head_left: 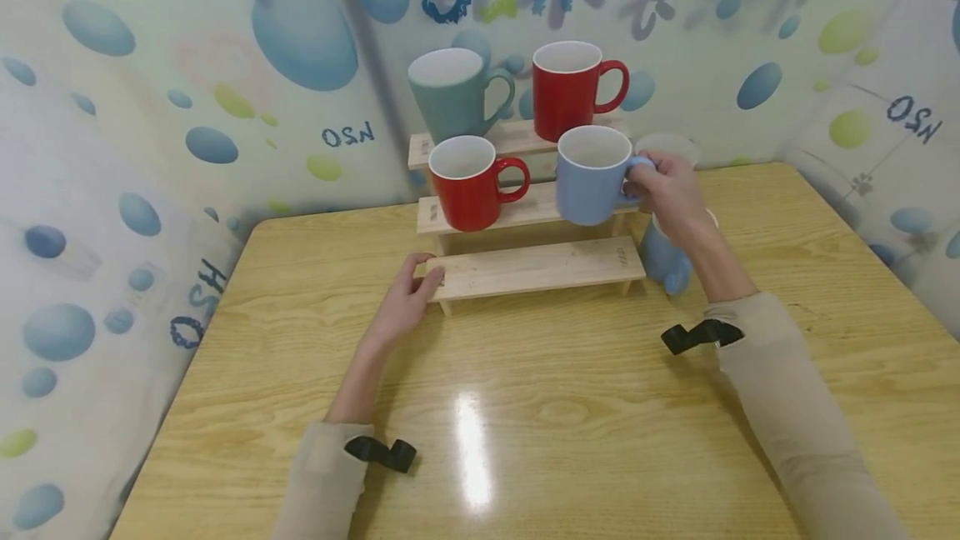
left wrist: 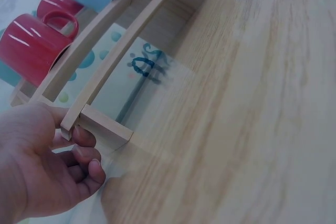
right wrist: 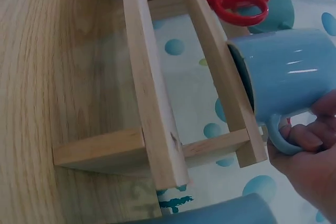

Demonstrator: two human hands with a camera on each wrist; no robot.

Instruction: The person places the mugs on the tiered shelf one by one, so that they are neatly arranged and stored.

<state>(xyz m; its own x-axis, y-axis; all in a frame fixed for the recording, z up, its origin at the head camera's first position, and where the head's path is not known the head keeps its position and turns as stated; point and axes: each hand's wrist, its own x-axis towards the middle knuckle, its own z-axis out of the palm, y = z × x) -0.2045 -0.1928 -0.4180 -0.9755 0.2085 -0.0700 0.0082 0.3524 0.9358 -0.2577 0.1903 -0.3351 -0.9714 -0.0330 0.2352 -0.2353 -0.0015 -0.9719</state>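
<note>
A three-step wooden rack [head_left: 536,267] stands on the table. My right hand [head_left: 671,194] grips the handle of a light blue mug [head_left: 592,186], which is upright at the right end of the middle step. In the right wrist view the fingers curl through that mug's handle [right wrist: 283,139]. My left hand [head_left: 405,298] pinches the left end of the lowest step, thumb on top; the left wrist view shows fingertips [left wrist: 84,137] beneath the board. To the left on the middle step is a red mug [head_left: 467,190]. The top step carries a teal mug [head_left: 450,94] and another red mug [head_left: 566,94].
Just right of the rack, partly behind my right forearm, a blue mug [head_left: 663,257] stands on the wooden table [head_left: 570,407]. A pale round rim [head_left: 667,144] shows behind my right hand. A patterned backdrop [head_left: 307,148] rises behind the table.
</note>
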